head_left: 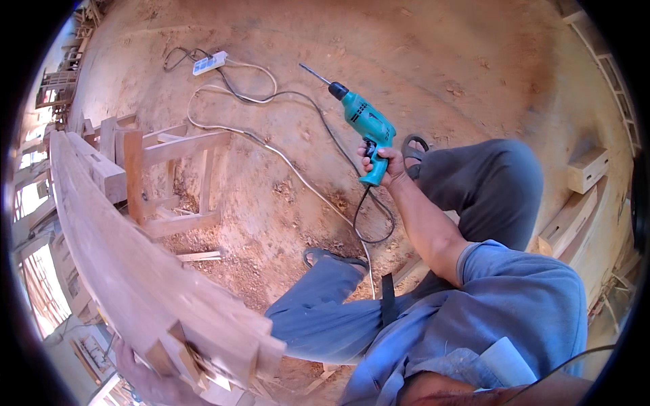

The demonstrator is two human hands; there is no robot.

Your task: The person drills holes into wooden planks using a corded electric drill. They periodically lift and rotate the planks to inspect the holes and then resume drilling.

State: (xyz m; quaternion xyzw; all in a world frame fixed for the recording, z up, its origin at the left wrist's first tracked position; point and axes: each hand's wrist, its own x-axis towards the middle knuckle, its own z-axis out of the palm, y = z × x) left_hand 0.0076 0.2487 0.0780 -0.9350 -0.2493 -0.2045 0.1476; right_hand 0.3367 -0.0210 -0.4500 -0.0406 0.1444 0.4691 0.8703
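Note:
My right hand (384, 162) is wrapped round the handle of a teal corded power drill (369, 122), with a finger at its trigger. A long, thin drill bit (315, 73) sticks out of the black chuck and points up and to the left, touching nothing. At the lower left, my left hand (159, 382) lies against the edge of a long, pale wooden board (135, 264). Its fingers are dim and partly hidden by the wood, so their grip does not show. Short mortised wooden blocks (179, 355) sit by the board's near end, close to that hand.
The drill's dark cord (325, 122) loops across the dirt floor to a white power strip (210, 63). A pale cable (291, 162) also crosses the floor. Left stands a wooden frame (183, 149); right lie slotted timbers (572, 216). Wood chips are scattered around my sandalled feet.

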